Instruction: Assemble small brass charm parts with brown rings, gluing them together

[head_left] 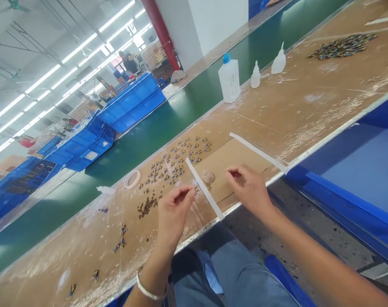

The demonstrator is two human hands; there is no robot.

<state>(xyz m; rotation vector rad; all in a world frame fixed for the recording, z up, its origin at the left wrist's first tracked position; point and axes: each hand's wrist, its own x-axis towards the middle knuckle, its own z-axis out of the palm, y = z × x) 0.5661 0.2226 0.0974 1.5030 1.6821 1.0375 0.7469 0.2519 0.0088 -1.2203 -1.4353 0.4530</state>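
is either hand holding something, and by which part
Cannot tell: the left hand and right hand both curl as if pinching, but anything there is too small to see.

Small parts (172, 163) are blue and gold, pellets (146, 207) brown, tape strips (205, 190) white, the belt (189, 108) green.

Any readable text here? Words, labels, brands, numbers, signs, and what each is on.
No text is legible.
Large bottle with the blue cap: small print on its side, too small and blurred to read.
White patch on a blue crate: perhaps a label; too blurred to tell whether it bears text.
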